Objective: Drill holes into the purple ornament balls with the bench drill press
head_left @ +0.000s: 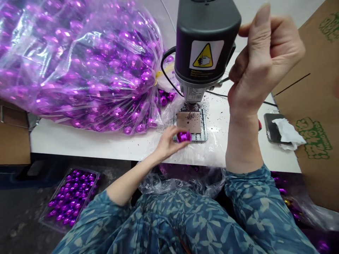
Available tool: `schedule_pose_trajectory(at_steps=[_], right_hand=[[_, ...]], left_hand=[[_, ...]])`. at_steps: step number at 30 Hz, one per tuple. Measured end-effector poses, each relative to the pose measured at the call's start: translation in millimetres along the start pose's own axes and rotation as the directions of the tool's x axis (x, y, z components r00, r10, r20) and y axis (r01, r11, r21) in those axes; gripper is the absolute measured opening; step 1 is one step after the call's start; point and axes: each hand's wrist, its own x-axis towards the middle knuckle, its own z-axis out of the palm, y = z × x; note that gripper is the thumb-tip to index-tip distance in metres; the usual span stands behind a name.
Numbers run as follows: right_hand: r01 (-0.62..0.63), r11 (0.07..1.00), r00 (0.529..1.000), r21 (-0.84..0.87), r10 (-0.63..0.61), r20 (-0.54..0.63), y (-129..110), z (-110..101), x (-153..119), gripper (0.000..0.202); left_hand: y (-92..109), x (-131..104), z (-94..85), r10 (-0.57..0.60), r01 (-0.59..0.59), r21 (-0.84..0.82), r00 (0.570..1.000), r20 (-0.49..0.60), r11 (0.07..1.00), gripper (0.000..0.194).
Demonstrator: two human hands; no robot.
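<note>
My left hand pinches a shiny purple faceted bauble between thumb and fingers, at the front edge of a small drill press base. On that base lies a square brown plate with a dark hole and scattered shavings. The drill press has a black motor housing with a yellow warning label, and its lower end stands above the plate. Up at its right side, my right hand is closed at the end of a metal lever; the fingers hide most of it.
A big clear bag of purple baubles fills the table's left. On the floor at left is a clear tub of baubles. A phone with crumpled tissue lies at right beside a cardboard box. Plastic film hangs over the table edge.
</note>
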Motion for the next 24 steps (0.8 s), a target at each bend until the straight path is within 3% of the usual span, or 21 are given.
schedule_pose_trajectory(at_steps=[2, 4, 5, 7, 10, 13, 16, 18, 20, 21, 24], right_hand=[[-0.006, 1.0, 1.0, -0.03, 0.006, -0.009, -1, -1, -2, 0.048], [-0.014, 0.998, 1.0, -0.06, 0.013, -0.014, -3, 0, -4, 0.048], [-0.012, 0.998, 1.0, -0.062, 0.011, -0.019, -4, 1, -4, 0.048], [-0.007, 0.999, 0.999, -0.037, 0.005, -0.033, -5, 2, -5, 0.05], [0.007, 1.0, 0.998, -0.006, -0.008, -0.063, -5, 4, -5, 0.05], [-0.005, 1.0, 0.998, -0.006, 0.004, -0.064, -5, 3, -6, 0.051], [-0.031, 0.999, 0.998, 0.02, 0.032, -0.057, -6, 2, -6, 0.052], [-0.042, 0.999, 0.997, 0.033, 0.044, -0.057, -7, 1, -6, 0.052], [-0.046, 0.998, 0.998, 0.049, 0.048, -0.051, -8, 2, -5, 0.052], [-0.041, 0.997, 0.998, 0.058, 0.044, -0.048, -8, 2, -5, 0.051], [-0.003, 0.997, 0.999, 0.083, 0.006, -0.042, -7, 3, -6, 0.05]], left_hand=[[14, -28, -12.2, 0.021, -0.012, -0.034, 0.956, 0.294, 0.999, 0.037], [20, -41, -22.1, 0.049, -0.04, -0.03, 0.904, 0.425, 0.999, 0.039], [19, -40, -26.8, 0.061, -0.06, -0.014, 0.915, 0.399, 0.998, 0.038], [8, -17, -36.5, 0.083, -0.092, 0.036, 0.974, 0.211, 0.995, 0.027], [-25, 54, -49.6, 0.078, -0.057, 0.2, 0.992, -0.101, 0.978, 0.023], [-62, 132, -53.3, -0.013, 0.099, 0.384, 0.975, -0.221, 0.918, 0.022], [-86, 176, -50.4, -0.085, 0.186, 0.416, 0.965, -0.249, 0.89, 0.018], [-91, 181, -52.3, -0.083, 0.179, 0.423, 0.968, -0.236, 0.888, 0.012], [-86, 170, -59.7, -0.051, 0.156, 0.406, 0.965, -0.256, 0.9, 0.009], [-80, 160, -64.5, -0.033, 0.142, 0.368, 0.958, -0.286, 0.919, 0.017], [-54, 119, -73.9, -0.056, 0.088, 0.065, 0.922, -0.384, 0.994, 0.038]])
